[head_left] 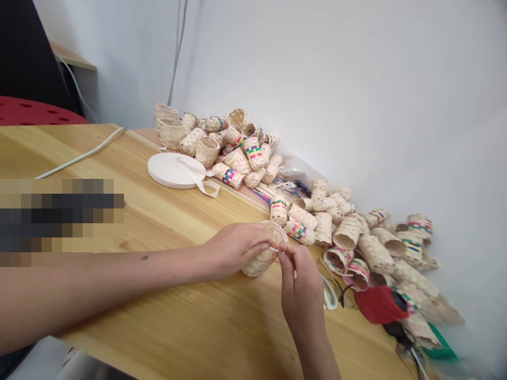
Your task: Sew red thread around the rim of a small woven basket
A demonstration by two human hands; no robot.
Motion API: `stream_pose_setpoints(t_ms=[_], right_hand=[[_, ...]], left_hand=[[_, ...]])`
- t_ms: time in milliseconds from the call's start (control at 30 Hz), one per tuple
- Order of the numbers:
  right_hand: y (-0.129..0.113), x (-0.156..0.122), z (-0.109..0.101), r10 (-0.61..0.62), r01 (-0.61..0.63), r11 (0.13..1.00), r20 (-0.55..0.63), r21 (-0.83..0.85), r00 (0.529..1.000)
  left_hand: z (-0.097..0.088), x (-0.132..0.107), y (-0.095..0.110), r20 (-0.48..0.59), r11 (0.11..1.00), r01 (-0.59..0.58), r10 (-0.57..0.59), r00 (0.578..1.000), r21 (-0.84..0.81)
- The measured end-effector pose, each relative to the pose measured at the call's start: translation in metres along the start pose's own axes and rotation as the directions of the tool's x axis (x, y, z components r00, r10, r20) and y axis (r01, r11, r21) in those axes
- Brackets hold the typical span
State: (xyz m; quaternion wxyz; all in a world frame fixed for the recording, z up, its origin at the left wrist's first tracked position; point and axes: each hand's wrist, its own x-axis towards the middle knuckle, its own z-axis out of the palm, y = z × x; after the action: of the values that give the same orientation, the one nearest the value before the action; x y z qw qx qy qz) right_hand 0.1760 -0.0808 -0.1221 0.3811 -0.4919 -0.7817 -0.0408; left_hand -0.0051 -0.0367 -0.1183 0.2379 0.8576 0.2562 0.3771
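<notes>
A small woven basket (255,268) of pale strips leans over the wooden table, its rim edged with a white binding. My left hand (233,245) is wrapped round it near the rim, palm down. At the rim's near side, my right hand (301,277) pinches with thumb and forefinger, touching my left fingertips. What lies in that pinch is too small to make out. A roll of white ribbon (172,171), its loose end looping out, lies beyond my left hand.
Several woven baskets (253,150), some with coloured bands, are heaped along the wall. More baskets (348,232) lie to the right. Near them are light-blue-handled scissors (330,295) and a red object (378,305). A white cable (83,154) crosses the table (190,322) at far left.
</notes>
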Motion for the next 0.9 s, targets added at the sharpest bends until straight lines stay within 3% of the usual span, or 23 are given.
stream_pose_setpoints(t_ms=[233, 400, 533, 633, 700, 767, 833, 900], right_hand=[[0.006, 0.007, -0.008, -0.062, 0.070, 0.996, 0.125, -0.063, 0.990], [0.006, 0.006, -0.007, -0.046, 0.050, 0.998, 0.112, -0.035, 0.993], [0.000, 0.003, 0.000, 0.031, -0.032, 0.999, 0.068, 0.021, 0.997], [-0.004, -0.001, -0.008, 0.146, -0.145, 0.982, 0.006, 0.122, 0.989], [-0.005, -0.006, -0.025, 0.271, -0.255, 0.951, -0.075, 0.173, 0.960], [-0.005, -0.011, -0.046, 0.399, -0.357, 0.909, -0.203, 0.215, 0.894], [-0.004, -0.013, -0.064, 0.473, -0.361, 0.864, -0.321, 0.349, 0.821], [-0.003, -0.014, -0.075, 0.521, -0.266, 0.782, -0.356, 0.564, 0.776]], left_hand=[[-0.003, 0.003, 0.001, -0.021, 0.995, 0.076, -0.078, 0.997, -0.059], [-0.003, 0.004, -0.001, -0.056, 0.991, 0.060, -0.066, 0.996, -0.117], [0.000, 0.004, -0.002, -0.087, 0.979, 0.093, -0.110, 0.990, -0.182], [0.001, 0.003, 0.000, -0.096, 0.976, 0.091, -0.111, 0.989, -0.197], [0.001, 0.001, 0.001, -0.101, 0.982, 0.067, -0.085, 0.991, -0.176], [0.001, -0.001, 0.002, -0.113, 0.993, -0.008, -0.005, 0.994, -0.115], [0.003, -0.004, 0.003, -0.101, 0.993, -0.121, 0.120, 0.988, -0.012], [0.005, -0.007, 0.005, -0.069, 0.965, -0.234, 0.243, 0.968, 0.120]])
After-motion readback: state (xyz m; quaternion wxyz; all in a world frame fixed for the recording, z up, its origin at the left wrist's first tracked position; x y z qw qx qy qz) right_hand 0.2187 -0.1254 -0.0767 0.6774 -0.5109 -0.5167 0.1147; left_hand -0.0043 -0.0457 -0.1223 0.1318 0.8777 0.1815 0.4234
